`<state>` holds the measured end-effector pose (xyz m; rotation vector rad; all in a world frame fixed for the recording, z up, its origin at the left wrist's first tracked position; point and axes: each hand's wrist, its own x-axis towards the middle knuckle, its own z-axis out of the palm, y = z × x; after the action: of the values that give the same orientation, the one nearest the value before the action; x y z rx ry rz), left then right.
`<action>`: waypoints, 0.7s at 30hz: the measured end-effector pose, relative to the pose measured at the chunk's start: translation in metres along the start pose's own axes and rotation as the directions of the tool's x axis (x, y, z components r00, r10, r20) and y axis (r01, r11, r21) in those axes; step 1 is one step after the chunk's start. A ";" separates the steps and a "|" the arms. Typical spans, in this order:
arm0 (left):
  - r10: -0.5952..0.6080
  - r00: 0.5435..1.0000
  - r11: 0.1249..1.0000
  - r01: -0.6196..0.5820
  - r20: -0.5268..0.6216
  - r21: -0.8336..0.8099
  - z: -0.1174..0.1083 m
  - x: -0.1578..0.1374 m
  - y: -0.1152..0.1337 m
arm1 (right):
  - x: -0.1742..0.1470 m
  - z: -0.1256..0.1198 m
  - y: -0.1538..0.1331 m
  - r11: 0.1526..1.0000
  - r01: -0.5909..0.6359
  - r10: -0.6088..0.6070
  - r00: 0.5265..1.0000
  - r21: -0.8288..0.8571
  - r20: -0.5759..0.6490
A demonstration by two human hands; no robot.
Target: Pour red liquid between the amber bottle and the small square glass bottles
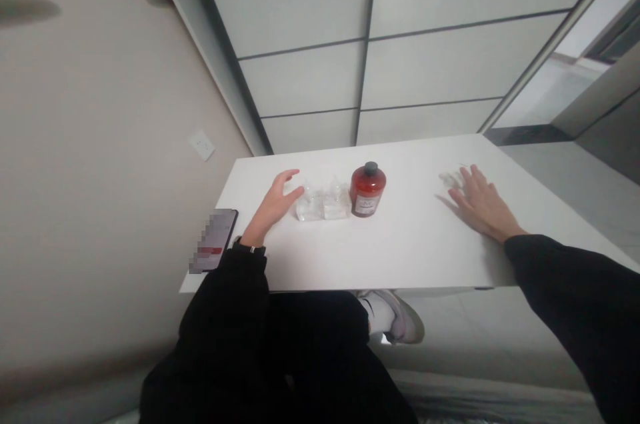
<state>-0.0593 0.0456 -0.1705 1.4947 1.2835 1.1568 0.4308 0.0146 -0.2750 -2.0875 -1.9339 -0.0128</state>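
Observation:
Two clear, see-through containers, one on the left and one on the right, stand side by side on the white table. My left hand is just left of them, thumb and fingers apart in a curve, with nothing visible in it. A red-brown bottle with a dark cap and a pale label stands upright against the right container. Farther right, my right hand reaches low over the table with fingers stretched out. A small clear object lies at its fingertips; its kind is too blurred to make out.
A phone lies at the table's left edge, beside my left forearm. The wall with a socket rises close on the left. White panelled sliding doors stand behind the table. Below its front edge shows a shoe.

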 end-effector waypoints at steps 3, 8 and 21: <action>0.015 0.982 0.995 -0.033 0.188 0.090 0.002 0.008 -0.005 | 0.001 -0.001 -0.003 0.992 -0.043 0.036 0.997 0.118 0.062; 0.034 0.965 0.986 -0.075 0.259 0.149 0.005 0.001 -0.021 | 0.003 -0.005 -0.006 0.993 -0.042 0.032 0.995 0.114 0.095; -0.039 0.964 0.977 -0.018 0.263 0.214 -0.003 -0.026 -0.016 | 0.005 -0.009 -0.006 0.991 -0.095 0.081 0.986 0.097 0.142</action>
<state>-0.0673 0.0225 -0.1885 1.7326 1.2571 0.7954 0.4267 0.0176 -0.2643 -2.1534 -1.8720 0.2525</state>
